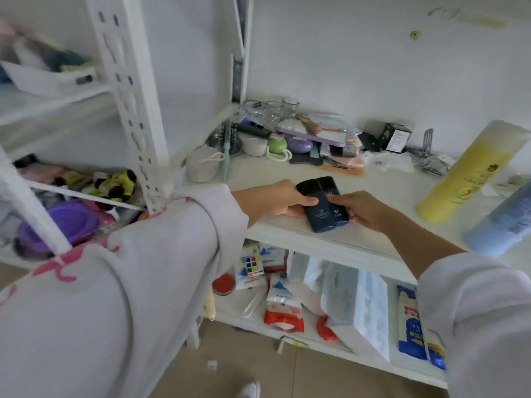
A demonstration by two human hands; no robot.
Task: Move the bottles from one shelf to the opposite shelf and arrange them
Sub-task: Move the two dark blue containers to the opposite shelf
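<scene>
Two dark blue bottles with black caps stand side by side near the front edge of the white shelf [330,242]. My left hand [275,201] grips the left dark blue bottle [311,206], thumb on its front. My right hand [363,211] grips the right dark blue bottle [336,208] from the right. The two bottles touch each other. A tall yellow bottle [471,170] stands further right on the same shelf, with a light blue bottle [500,222] beside it at the right edge of the view.
Small items crowd the back of the shelf: glass jars [273,110], a hairbrush [227,136], a green ball [277,145], a black box [395,137]. The lower shelf [258,317] holds packets and a puzzle cube. Another rack's white slotted post [135,110] stands at left.
</scene>
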